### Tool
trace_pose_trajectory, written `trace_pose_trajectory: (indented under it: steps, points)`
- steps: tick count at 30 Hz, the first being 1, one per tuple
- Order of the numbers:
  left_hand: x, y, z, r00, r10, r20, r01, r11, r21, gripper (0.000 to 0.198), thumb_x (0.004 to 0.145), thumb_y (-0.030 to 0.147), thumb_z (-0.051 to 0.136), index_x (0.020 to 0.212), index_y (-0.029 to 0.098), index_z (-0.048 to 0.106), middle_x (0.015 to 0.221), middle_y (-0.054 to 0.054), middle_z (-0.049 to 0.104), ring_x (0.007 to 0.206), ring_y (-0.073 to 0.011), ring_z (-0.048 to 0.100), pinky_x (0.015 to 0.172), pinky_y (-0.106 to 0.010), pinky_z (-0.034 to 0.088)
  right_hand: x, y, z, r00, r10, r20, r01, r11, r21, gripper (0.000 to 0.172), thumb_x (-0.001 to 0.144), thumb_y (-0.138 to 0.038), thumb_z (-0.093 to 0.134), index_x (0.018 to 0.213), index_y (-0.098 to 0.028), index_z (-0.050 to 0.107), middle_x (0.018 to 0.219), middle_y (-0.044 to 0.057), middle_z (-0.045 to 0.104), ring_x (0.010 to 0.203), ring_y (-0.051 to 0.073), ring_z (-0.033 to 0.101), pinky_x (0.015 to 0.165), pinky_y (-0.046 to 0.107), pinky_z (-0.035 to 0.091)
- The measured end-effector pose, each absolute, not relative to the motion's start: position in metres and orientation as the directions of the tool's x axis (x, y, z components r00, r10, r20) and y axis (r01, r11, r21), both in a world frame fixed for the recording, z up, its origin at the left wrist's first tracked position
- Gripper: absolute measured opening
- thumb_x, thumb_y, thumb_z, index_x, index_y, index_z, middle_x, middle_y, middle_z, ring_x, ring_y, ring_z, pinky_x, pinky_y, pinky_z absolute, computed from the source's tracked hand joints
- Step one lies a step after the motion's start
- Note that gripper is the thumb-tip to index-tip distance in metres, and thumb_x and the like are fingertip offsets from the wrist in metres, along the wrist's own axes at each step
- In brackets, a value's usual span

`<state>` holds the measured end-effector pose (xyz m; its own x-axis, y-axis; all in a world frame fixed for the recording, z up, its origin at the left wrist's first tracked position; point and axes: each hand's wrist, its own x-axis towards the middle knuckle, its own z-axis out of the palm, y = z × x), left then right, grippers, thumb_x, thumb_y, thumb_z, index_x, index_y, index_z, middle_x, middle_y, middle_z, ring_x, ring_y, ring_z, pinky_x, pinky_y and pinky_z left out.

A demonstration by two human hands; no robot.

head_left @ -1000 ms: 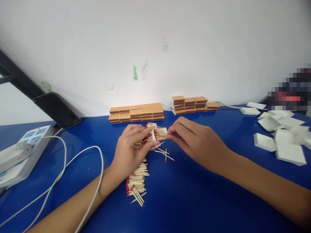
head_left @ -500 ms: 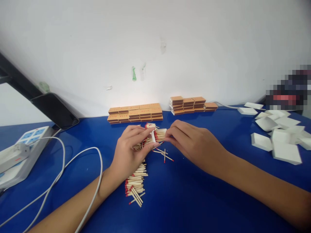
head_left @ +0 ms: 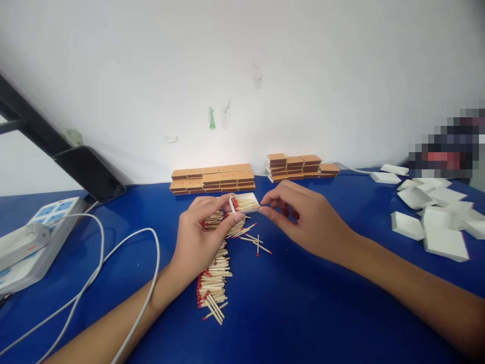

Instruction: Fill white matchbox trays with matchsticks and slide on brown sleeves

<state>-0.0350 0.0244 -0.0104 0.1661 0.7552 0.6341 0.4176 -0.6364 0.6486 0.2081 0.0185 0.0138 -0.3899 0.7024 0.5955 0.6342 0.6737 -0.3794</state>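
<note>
My left hand (head_left: 202,227) grips a white matchbox tray (head_left: 248,196) by its left end, thumb at the front and fingers behind. Red-headed matches (head_left: 244,205) lie in the tray, heads toward my left hand. At the tray's right end, my right hand (head_left: 303,217) has thumb and forefinger close together at the corner, its other fingers curled. Below my left hand a long heap of loose matches (head_left: 214,283) runs toward me, partly covered by that hand. A few stray matches (head_left: 257,241) lie crossed on the blue table (head_left: 303,303) under the tray.
Orange-brown matchboxes (head_left: 212,179) are stacked along the wall, with a second stack of matchboxes (head_left: 293,167) to their right. Several empty white trays (head_left: 447,242) are piled at the right. A power strip (head_left: 49,237), white cables (head_left: 100,242) and a black phone (head_left: 89,172) occupy the left.
The tray has risen slightly away from the heap and tilted, so its inside and the matches show more. My right fingers have shifted slightly at its right end.
</note>
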Motion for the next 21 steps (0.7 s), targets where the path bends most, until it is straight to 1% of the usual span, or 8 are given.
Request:
trace_pose_trajectory:
  steps: [3,5,9,11,16,19,21]
  points:
    - [-0.0349,0.0243,-0.0106,0.166,0.768,0.619,0.395,-0.627,0.671,0.031,0.089,0.035,0.084,0.119,0.029,0.079,0.102,-0.002,0.079,0.098,-0.0216,0.071,0.092,-0.041,0.056,0.2058,0.0175,0.0125,-0.366,0.751,0.549,0.601,0.642,-0.477,0.015,0.104,-0.031,0.062,0.095,-0.020,0.067,0.085,0.000,0.063,0.067,0.011,0.056,0.061,0.027,0.046]
    - [-0.0348,0.0241,-0.0110,0.169,0.769,0.617,0.381,-0.628,0.679,0.033,0.089,0.035,0.084,0.121,0.029,0.079,0.103,-0.003,0.079,0.099,-0.0219,0.071,0.092,-0.041,0.057,0.2050,0.0163,0.0126,-0.352,0.768,0.535,0.572,0.629,-0.526,0.015,0.103,-0.031,0.062,0.094,-0.021,0.067,0.084,-0.001,0.062,0.067,0.011,0.056,0.061,0.027,0.046]
    - [-0.0347,0.0238,-0.0111,0.183,0.764,0.618,0.388,-0.634,0.669,0.035,0.089,0.036,0.084,0.122,0.029,0.078,0.104,-0.003,0.080,0.099,-0.0222,0.071,0.092,-0.042,0.057,0.2051,0.0152,0.0145,-0.322,0.782,0.533,0.535,0.615,-0.580,0.014,0.102,-0.032,0.063,0.094,-0.021,0.067,0.083,-0.001,0.062,0.069,0.012,0.057,0.060,0.027,0.047]
    - [-0.0344,0.0234,-0.0111,0.199,0.756,0.623,0.392,-0.644,0.657,0.034,0.088,0.037,0.085,0.121,0.029,0.079,0.105,-0.003,0.080,0.100,-0.0228,0.071,0.091,-0.042,0.057,0.2054,0.0154,0.0148,-0.321,0.769,0.552,0.546,0.627,-0.556,0.013,0.102,-0.030,0.062,0.095,-0.021,0.068,0.084,-0.001,0.062,0.069,0.012,0.057,0.061,0.027,0.047]
    - [-0.0332,0.0222,-0.0121,0.234,0.753,0.615,0.385,-0.652,0.653,0.034,0.089,0.037,0.084,0.122,0.028,0.079,0.100,-0.003,0.080,0.099,-0.0226,0.070,0.091,-0.042,0.056,0.2055,0.0148,0.0125,-0.381,0.695,0.610,0.613,0.684,-0.396,0.007,0.102,-0.022,0.061,0.102,-0.020,0.068,0.087,0.000,0.062,0.068,0.011,0.056,0.064,0.028,0.047]
    - [-0.0330,0.0221,-0.0126,0.231,0.751,0.618,0.384,-0.654,0.652,0.035,0.089,0.036,0.084,0.122,0.028,0.079,0.101,-0.003,0.080,0.099,-0.0220,0.070,0.091,-0.041,0.056,0.2048,0.0125,0.0122,-0.391,0.676,0.624,0.607,0.699,-0.377,0.011,0.100,-0.020,0.062,0.109,-0.020,0.067,0.091,0.001,0.062,0.069,0.011,0.056,0.063,0.027,0.047]
    - [-0.0328,0.0220,-0.0126,0.229,0.741,0.632,0.388,-0.665,0.639,0.035,0.088,0.036,0.085,0.122,0.028,0.079,0.104,-0.003,0.080,0.100,-0.0218,0.069,0.090,-0.040,0.056,0.2040,0.0108,0.0129,-0.421,0.664,0.618,0.577,0.722,-0.382,0.009,0.100,-0.021,0.062,0.108,-0.021,0.067,0.092,0.001,0.062,0.070,0.011,0.056,0.064,0.027,0.047]
